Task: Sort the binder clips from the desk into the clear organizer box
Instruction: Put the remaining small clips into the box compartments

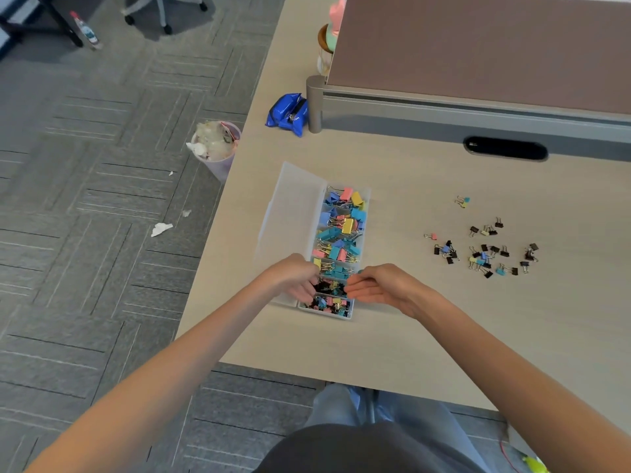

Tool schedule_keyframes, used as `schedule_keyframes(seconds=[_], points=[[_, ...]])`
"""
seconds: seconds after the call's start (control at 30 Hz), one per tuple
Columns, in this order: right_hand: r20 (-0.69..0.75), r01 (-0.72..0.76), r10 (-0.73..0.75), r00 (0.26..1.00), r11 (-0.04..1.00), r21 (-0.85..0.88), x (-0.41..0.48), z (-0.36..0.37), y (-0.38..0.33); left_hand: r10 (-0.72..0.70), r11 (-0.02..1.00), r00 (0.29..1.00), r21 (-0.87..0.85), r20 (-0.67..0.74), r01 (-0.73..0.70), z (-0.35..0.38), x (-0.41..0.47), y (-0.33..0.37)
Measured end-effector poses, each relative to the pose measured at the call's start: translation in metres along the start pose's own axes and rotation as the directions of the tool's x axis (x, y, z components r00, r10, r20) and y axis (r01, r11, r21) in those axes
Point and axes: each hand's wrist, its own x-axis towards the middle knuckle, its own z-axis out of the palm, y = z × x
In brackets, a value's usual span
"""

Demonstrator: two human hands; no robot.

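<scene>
Forearms reach in from 7 and 5 o'clock, and the two hands meet over the near end of the clear organizer box [367,196]. The left hand [293,279] is bent at the wrist, knuckles up, with its fingers curled down into a near compartment among small dark clips. Whether they grasp one I cannot tell. The right hand [382,286] has its fingers nearly straight and held together, pointing toward 9 o'clock, with the tips at the box's right wall. A speck of teal shows by the thumb (a clip or just the contents behind, I cannot tell), so its grasp is unclear too.

The box runs lengthwise from 12 to 6 o'clock on the desk [409,343]. Its lid [293,206] is folded open on the 9 o'clock side and reaches almost to the desk's left edge. The far compartments hold large coloured clips [343,227], and the nearest holds small mixed ones [327,304].

The loose binder clips [485,254] lie scattered at 3 o'clock from the box, well apart from it, with a broad stretch of desk top between. More desk top runs from the box toward 6 o'clock, up to the near edge.

At 12 o'clock a blue packet [286,112] lies beside the grey post of the partition [478,46]. At 10 o'clock, off the desk, a waste bin [222,162] stands on the carpet close against the desk's edge.
</scene>
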Motion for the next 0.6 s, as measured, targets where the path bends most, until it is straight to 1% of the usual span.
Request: schedule_keyframes(seconds=[0.1, 0.23, 0.33, 0.47, 0.6], points=[[-0.012, 0.030, -0.030, 0.999, 1.000, -0.008, 0.001, -0.001, -0.001, 0.066, 0.998, 0.994, 0.026, -0.092, -0.064, 0.005, 0.000, 0.002], [-0.084, 0.105, -0.103, 0.991, 0.994, 0.022, -0.001, -0.007, -0.003, 0.238, 0.970, 0.960, -0.021, -0.145, -0.244, 0.016, -0.001, 0.006], [-0.145, 0.153, -0.145, 0.979, 0.987, 0.045, -0.002, -0.020, -0.004, 0.315, 0.938, 0.940, -0.109, -0.128, -0.329, 0.032, 0.002, 0.015], [-0.222, 0.199, -0.176, 0.959, 0.976, 0.085, -0.004, -0.049, 0.000, 0.371, 0.909, 0.922, -0.162, -0.108, -0.384, 0.062, 0.007, 0.041], [-0.288, 0.236, -0.191, 0.939, 0.962, 0.134, -0.008, -0.092, 0.012, 0.398, 0.895, 0.914, -0.190, -0.071, -0.404, 0.098, 0.016, 0.075]])
